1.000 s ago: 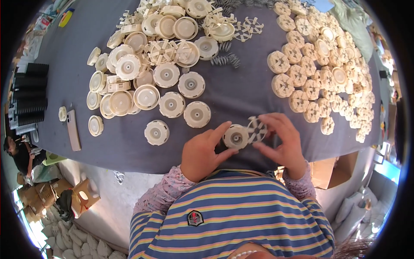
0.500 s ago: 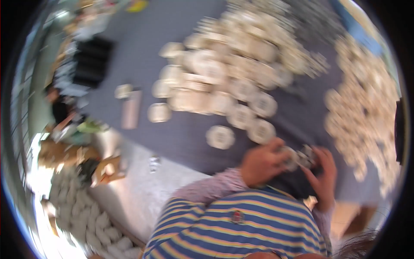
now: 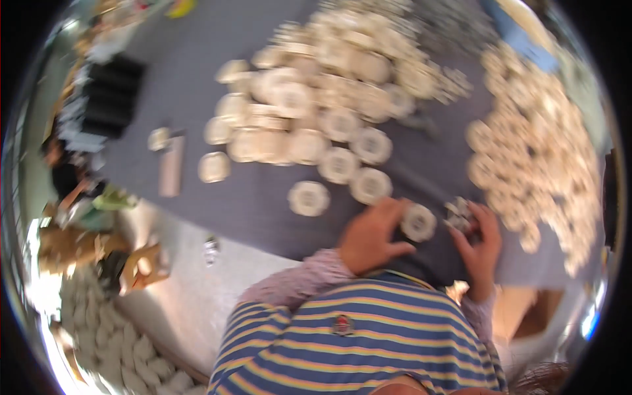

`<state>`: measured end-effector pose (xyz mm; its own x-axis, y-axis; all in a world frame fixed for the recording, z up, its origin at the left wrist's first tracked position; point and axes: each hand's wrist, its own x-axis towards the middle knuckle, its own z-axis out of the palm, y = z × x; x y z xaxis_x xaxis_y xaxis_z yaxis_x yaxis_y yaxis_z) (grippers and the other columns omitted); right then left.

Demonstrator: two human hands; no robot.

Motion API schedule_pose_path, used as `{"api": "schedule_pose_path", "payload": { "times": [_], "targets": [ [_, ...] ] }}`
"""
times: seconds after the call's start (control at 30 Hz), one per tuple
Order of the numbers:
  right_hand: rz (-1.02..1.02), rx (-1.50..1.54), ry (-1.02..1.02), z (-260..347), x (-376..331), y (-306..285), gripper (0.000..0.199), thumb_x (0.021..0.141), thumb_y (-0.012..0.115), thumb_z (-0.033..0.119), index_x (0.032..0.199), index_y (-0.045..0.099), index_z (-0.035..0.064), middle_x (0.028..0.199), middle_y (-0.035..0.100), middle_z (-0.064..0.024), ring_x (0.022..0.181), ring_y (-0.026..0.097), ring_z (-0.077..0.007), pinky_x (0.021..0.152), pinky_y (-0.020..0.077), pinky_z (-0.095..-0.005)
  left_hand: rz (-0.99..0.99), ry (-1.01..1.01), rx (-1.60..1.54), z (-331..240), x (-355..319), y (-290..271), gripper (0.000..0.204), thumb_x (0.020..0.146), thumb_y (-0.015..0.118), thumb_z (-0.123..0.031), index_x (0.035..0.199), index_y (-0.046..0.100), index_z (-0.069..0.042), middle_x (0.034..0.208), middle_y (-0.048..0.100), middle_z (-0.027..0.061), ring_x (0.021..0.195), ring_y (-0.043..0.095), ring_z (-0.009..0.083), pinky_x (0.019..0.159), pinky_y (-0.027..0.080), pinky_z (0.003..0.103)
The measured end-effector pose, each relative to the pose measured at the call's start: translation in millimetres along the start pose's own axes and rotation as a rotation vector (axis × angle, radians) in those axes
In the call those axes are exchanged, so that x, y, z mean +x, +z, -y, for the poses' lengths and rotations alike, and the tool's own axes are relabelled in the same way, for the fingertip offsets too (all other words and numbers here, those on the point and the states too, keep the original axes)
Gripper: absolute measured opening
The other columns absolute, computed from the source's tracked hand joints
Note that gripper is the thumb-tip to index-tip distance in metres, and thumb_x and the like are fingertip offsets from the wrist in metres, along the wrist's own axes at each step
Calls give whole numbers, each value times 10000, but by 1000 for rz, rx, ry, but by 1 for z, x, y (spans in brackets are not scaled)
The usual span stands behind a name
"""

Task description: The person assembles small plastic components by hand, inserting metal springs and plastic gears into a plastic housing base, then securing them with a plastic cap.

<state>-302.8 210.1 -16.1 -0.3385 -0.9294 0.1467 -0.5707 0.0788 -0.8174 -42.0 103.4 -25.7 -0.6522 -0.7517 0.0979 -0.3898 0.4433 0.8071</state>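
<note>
The picture is blurred by motion. My left hand (image 3: 368, 237) holds a round cream plastic disc (image 3: 419, 222) at the near edge of a grey-blue table (image 3: 217, 79). My right hand (image 3: 479, 243) holds a small grey and white toothed wheel piece (image 3: 459, 214) just to the right of the disc. The two pieces are close together, a small gap between them. Both hands are over the table edge, just above my striped shirt.
Many cream discs (image 3: 329, 125) lie piled in the table's middle, and a second heap (image 3: 540, 145) fills the right side. Black trays (image 3: 108, 99) stand at the left. On the floor to the left are cardboard boxes (image 3: 141, 266) and white sacks (image 3: 105, 336).
The view has swung to the left and down, so the table now sits higher and to the right. My hands have stayed on the same disc and toothed piece, now slightly apart.
</note>
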Motion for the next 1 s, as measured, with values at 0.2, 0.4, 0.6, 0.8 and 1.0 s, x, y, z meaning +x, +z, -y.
{"api": "schedule_pose_path", "payload": {
  "times": [0.2,0.4,0.6,0.8,1.0],
  "targets": [
    [177,-54,-83,41,-10,3,623,770,902,82,1349,676,38,1301,650,-105,861,642,-169,706,560,-288,128,-231,-318,-2,2,-13,642,948,821,-322,1460,600,-4,823,687,49,634,588,99,605,479,264],
    [295,-91,-140,46,2,19,609,811,890,131,1367,658,41,1302,639,-129,1045,709,-301,836,618,-384,217,-265,-361,-8,8,1,563,982,763,-245,1468,591,-18,762,693,75,649,649,135,625,510,297],
    [342,-90,-133,35,5,23,626,813,897,178,1376,653,57,1291,639,-112,1074,705,-319,876,612,-402,162,-262,-307,-8,8,10,549,949,767,-192,1456,610,-50,764,687,95,638,653,172,627,516,317],
    [392,-50,-57,37,2,21,614,797,908,168,1354,669,73,1278,646,-97,982,714,-282,829,612,-373,197,-217,-298,-3,11,2,541,921,797,-177,1424,634,-61,780,673,77,634,634,146,615,509,305],
    [-324,-249,71,-7,37,-54,662,794,892,51,1410,649,61,1087,718,-61,803,622,-140,724,535,-287,156,-583,-846,-8,10,-27,308,1145,536,-277,1266,691,-40,934,675,14,798,620,94,707,495,239]
  ]
}}
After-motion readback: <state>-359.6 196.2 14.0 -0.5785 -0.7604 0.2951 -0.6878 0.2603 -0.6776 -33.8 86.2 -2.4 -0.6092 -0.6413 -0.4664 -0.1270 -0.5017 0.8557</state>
